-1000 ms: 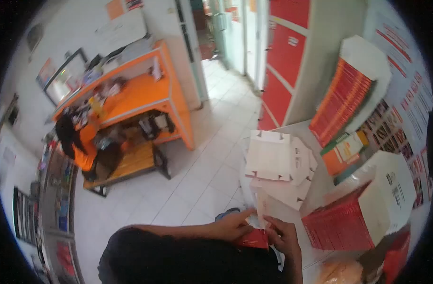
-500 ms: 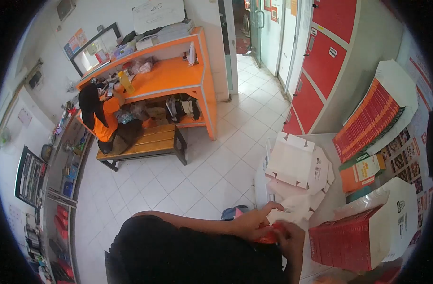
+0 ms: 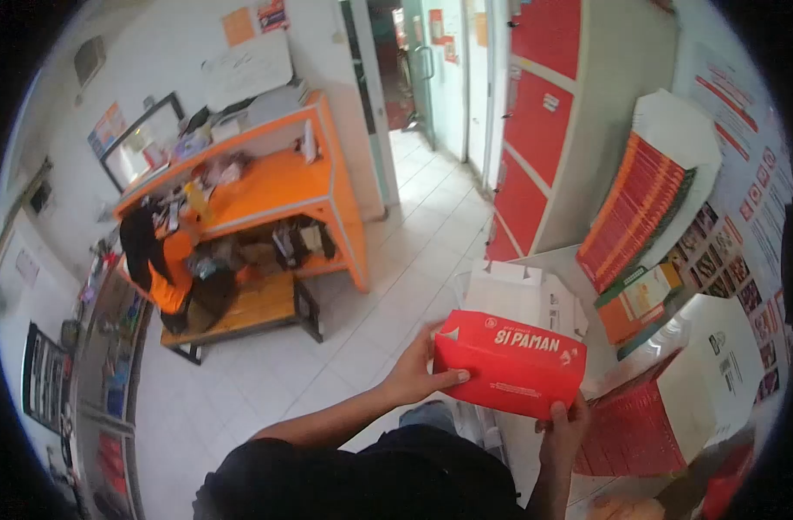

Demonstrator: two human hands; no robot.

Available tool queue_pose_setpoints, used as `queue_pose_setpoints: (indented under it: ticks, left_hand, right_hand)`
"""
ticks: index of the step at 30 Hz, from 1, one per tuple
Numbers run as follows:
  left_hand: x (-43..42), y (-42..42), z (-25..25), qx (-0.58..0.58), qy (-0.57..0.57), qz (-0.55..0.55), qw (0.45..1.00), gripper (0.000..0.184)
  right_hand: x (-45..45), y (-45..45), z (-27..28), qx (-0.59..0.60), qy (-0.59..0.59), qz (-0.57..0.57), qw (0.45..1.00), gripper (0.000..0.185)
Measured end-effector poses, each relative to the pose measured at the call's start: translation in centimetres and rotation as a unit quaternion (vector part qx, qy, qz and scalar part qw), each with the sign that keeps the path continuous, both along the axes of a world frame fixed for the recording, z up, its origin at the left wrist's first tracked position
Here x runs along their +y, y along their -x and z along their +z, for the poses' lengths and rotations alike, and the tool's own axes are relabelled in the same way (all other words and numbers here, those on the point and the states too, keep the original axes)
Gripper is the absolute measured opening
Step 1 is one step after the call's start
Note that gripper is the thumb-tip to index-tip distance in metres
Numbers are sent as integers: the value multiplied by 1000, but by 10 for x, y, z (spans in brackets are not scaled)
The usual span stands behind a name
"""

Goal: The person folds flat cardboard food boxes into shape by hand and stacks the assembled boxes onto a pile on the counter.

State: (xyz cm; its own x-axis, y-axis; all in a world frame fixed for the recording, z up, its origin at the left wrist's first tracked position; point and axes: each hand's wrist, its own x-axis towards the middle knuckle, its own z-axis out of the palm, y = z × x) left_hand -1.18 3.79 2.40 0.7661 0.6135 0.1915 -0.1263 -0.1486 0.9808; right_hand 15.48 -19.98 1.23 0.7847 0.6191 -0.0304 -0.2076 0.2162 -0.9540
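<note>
A red food carton (image 3: 511, 362) printed "SI PAMAN" is held up between both hands, its printed side facing me. My left hand (image 3: 420, 371) grips its left end, thumb on the front face and fingers behind. At the lower right corner, my right hand (image 3: 564, 425) holds the carton with its thumb in front. Behind the carton lie unfolded white cardboard blanks (image 3: 504, 290) on the table. A stack of red-edged cardboard blanks (image 3: 630, 433) stands right of my right hand.
Another stack of cardboard blanks (image 3: 643, 208) leans by the wall, near an orange and green box (image 3: 640, 303). Red lockers (image 3: 535, 121) stand behind the table. A person in orange (image 3: 167, 269) sits on a wooden bench (image 3: 240, 312) at the orange counter (image 3: 266, 173).
The red carton has come up into full view, shaped as a box, its printed side now showing. Both hands have moved apart to its ends. My view has shifted.
</note>
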Motion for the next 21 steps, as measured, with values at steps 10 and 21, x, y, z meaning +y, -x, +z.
queue_pose_setpoints:
  ticks: [10,21]
  left_hand:
    - [-18,-23,44,54,384,-117,914,36]
    - [-34,-53,31,-42,252,-77,964,25]
  right_hand:
    - [48,37,1,-593,3,-89,800,29]
    - [57,33,37,-261,-157,-167,938,18]
